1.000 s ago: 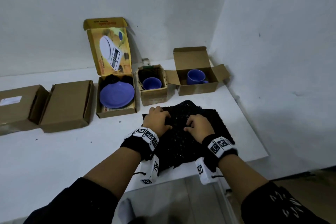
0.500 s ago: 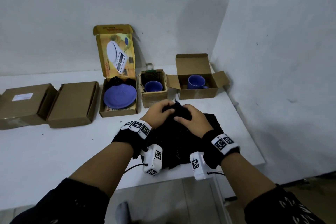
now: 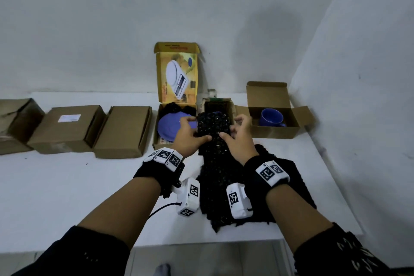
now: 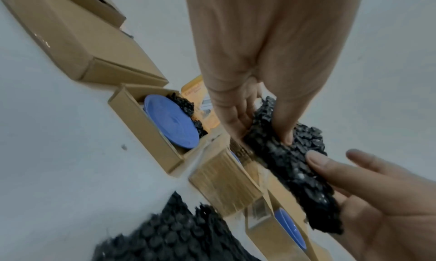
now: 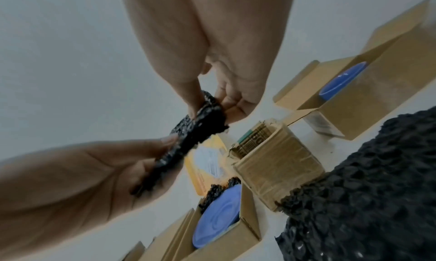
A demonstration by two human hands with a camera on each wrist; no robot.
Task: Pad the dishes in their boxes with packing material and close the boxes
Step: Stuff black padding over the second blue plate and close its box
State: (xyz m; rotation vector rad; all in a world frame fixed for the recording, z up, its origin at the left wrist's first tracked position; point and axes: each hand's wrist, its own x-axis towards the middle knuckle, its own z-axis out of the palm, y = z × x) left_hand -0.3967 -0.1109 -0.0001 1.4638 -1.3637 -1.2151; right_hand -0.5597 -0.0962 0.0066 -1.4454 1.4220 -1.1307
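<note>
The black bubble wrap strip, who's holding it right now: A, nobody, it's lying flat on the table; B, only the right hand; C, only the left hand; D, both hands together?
D: the left hand and the right hand each pinch the lifted end of the black bubble wrap strip above the small middle box.

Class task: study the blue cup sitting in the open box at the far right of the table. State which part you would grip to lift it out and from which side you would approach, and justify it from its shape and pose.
Probably pinch the rim of the blue cup from straight above. It stands upright with its mouth up, and the open box walls it in on the sides, its flaps folded outward, so only the top is free. The handle looks low and near the front wall, harder to reach.
</note>
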